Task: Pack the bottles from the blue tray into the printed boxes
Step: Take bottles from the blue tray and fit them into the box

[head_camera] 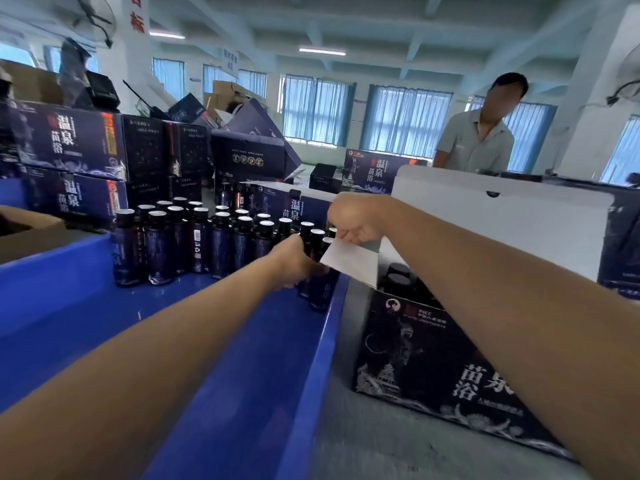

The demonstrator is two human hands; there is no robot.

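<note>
Blue plastic tray, glossy cylindrical bottles, flat white cardboard flap

The bottles are dark with pale-topped caps. They stand upright in a tight cluster at the far end of the blue tray, and my left hand grips the ones nearest its right wall. Just beside that wall sits the open printed box, dark with white artwork, its lid raised and dark-capped bottles upright inside. My right hand pinches its white side flap.
</note>
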